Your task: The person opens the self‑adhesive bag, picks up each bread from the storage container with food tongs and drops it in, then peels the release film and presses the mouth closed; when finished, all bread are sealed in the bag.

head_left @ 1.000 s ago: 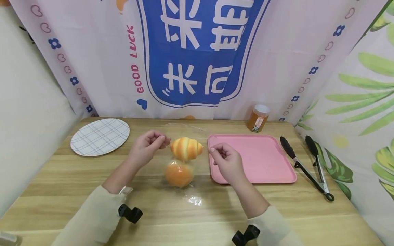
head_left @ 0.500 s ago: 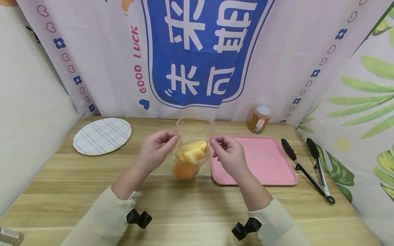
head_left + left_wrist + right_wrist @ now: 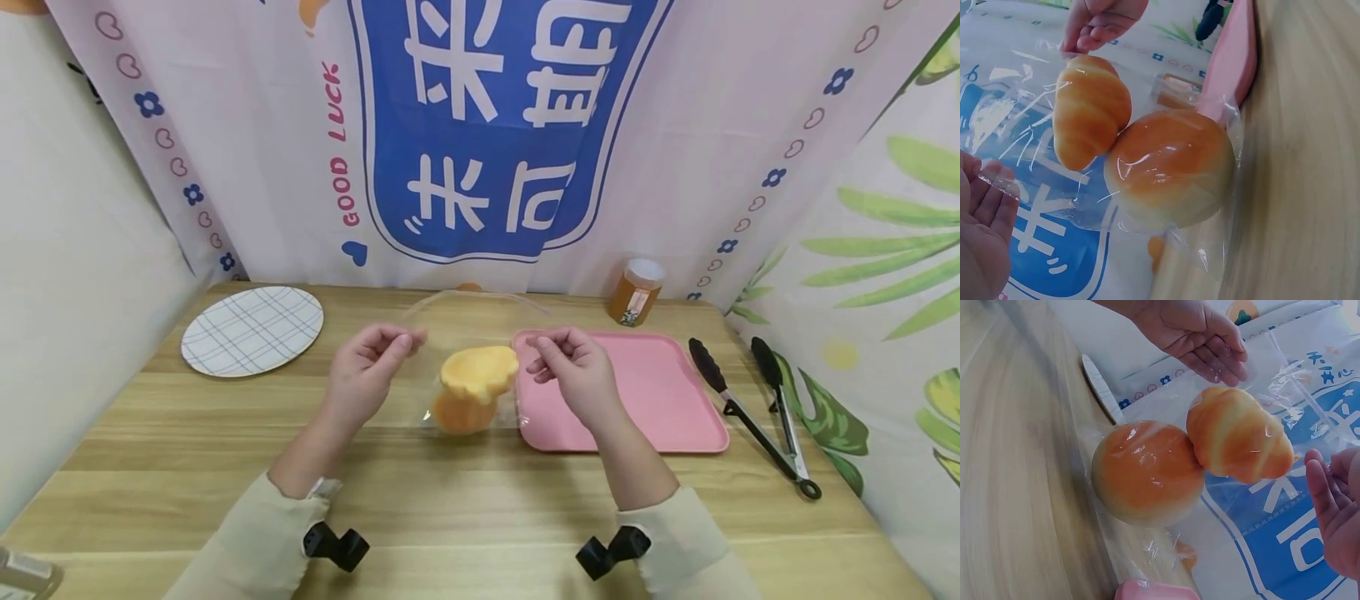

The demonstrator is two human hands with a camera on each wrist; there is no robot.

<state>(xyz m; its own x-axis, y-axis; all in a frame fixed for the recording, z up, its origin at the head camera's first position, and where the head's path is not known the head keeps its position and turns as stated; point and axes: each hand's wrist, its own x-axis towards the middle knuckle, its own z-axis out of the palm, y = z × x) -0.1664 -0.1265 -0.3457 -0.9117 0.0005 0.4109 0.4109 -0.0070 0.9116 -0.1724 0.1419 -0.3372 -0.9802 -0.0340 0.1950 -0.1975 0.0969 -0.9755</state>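
A clear plastic bag (image 3: 1204, 250) hangs between both hands close over the wooden table, with its mouth toward the back. Inside it are a croissant (image 3: 480, 371), pale side toward the head camera, and a round bun (image 3: 463, 414) below. The croissant rests against the bun; the left wrist view shows the bun's glossy brown top (image 3: 1169, 169). My left hand (image 3: 367, 367) pinches the bag's left edge between thumb and fingers. On the opposite edge, my right hand (image 3: 581, 367) pinches the plastic, in front of the pink tray (image 3: 652, 392).
At the back left lies a checked oval plate (image 3: 251, 332). A honey-coloured jar (image 3: 636, 293) with a white lid stands behind the tray. Black-tipped tongs (image 3: 765, 429) lie spread at the right. Another jar (image 3: 26, 573) pokes in at the lower left corner. A printed cloth hangs behind.
The bag has tipped up, and the croissant has turned from its striped top to its pale side. The hands came closer together, then spread apart again, both still pinching the bag.
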